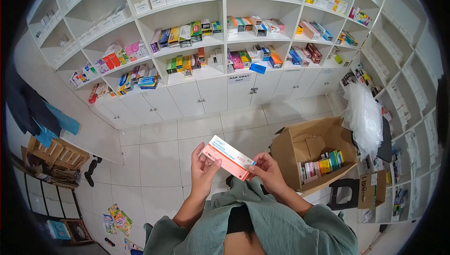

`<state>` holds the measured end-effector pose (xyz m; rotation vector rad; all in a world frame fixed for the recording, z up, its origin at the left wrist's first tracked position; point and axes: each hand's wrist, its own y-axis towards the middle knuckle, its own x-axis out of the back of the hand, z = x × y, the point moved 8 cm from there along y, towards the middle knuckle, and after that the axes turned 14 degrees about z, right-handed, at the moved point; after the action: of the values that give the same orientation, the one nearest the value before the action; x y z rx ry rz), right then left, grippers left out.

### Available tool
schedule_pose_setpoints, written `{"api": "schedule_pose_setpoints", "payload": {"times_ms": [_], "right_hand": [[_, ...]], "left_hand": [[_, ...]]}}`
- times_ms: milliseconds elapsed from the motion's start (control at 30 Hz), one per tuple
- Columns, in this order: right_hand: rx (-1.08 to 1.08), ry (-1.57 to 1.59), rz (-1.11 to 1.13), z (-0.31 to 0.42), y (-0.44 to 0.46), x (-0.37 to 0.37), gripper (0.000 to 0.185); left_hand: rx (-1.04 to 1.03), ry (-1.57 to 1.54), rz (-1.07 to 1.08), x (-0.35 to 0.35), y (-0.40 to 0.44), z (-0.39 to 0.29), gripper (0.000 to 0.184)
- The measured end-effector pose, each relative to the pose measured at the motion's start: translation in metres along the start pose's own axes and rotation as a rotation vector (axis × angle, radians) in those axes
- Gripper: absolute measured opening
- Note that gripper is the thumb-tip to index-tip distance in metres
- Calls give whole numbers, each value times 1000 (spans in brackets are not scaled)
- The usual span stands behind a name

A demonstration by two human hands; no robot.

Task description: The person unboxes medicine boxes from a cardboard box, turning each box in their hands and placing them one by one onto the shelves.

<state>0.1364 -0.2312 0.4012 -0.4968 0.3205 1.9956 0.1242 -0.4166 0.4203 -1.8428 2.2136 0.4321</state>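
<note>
A flat medicine box (227,157), white on top and pink-orange below with printed text, is held between my two hands in front of my body. My left hand (204,167) grips its left end, with the thumb on the front face. At the lower right end, the fingers of my right hand (268,170) pinch the box near its corner. The box is tilted, its right end lower than its left. To the right of my right hand stands an open cardboard box (290,156) with several medicine boxes (323,165) inside.
White shelves (187,49) with rows of medicine boxes span the back, above cupboard doors (213,96). Bubble wrap (363,119) hangs beside the cardboard box, near a black stool (342,194) and a smaller carton (372,189). Colourful booklets (119,220) and black shoes (90,173) lie on the floor at left.
</note>
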Motion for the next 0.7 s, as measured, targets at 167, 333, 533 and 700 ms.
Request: {"api": "schedule_pose_setpoints", "payload": {"times_ms": [167,333,533,700], "right_hand": [[-51,14,43,-1,26,3,20],[-77,27,45,9,63,16,19],[-64,54,53,26,108,50,22],[-54,71,26,47,142,90,23]], "left_hand": [[28,-12,-1,10,23,5,64],[17,-21,23,16,59,4,66],[29,-10,37,7,123,13,74],[69,-16,53,-10,180,18,76]]}}
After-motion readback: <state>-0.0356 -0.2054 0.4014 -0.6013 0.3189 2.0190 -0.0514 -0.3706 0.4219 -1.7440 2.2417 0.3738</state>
